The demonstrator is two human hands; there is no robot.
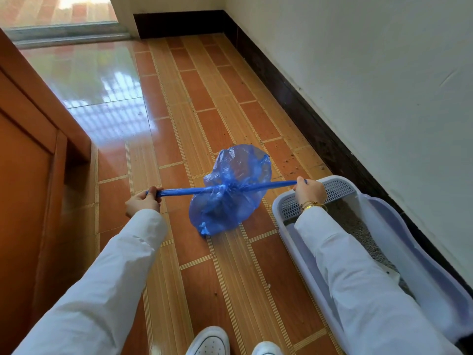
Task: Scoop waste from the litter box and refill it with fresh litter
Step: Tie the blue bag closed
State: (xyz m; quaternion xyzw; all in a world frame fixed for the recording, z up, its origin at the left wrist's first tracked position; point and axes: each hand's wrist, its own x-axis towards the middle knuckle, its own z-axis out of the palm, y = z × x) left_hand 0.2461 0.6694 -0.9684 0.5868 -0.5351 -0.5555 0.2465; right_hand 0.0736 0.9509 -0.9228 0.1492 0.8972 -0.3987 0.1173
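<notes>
A view looking down from a person's head at a floor of glossy orange-brown tiles (204, 103). In the middle of the frame hangs a translucent blue plastic bag (231, 190), gathered at a knot in its centre, with loose plastic puffing out above and below the knot. Two twisted ends of the bag stretch out sideways in a taut, nearly level line. The left hand (142, 201), left of centre, has its fingers curled tight around the left end. The right hand (309, 190), right of centre, grips the right end in a closed fist; gold bangles (313, 206) circle that wrist. Both arms wear long white sleeves (107, 272) reaching up from the lower edge.

At the lower right sits a pale lavender plastic litter box (399, 226), long and open-topped, lying along the foot of a white wall (371, 73). Grey granular litter (358, 226) shows inside it, partly hidden by the right forearm, which crosses above the box. At the box's far end is a slotted white grille section (335, 190), just behind the right hand. A dark brown skirting board (294, 98) runs along the wall base, with small dark specks scattered on the tiles beside it.

A reddish-brown wooden door (28, 162) fills the left edge. At the upper left, bright light reflects off the tiles near a sliding-door track (66, 32). The toes of two white shoes (210, 342) show at the bottom centre.
</notes>
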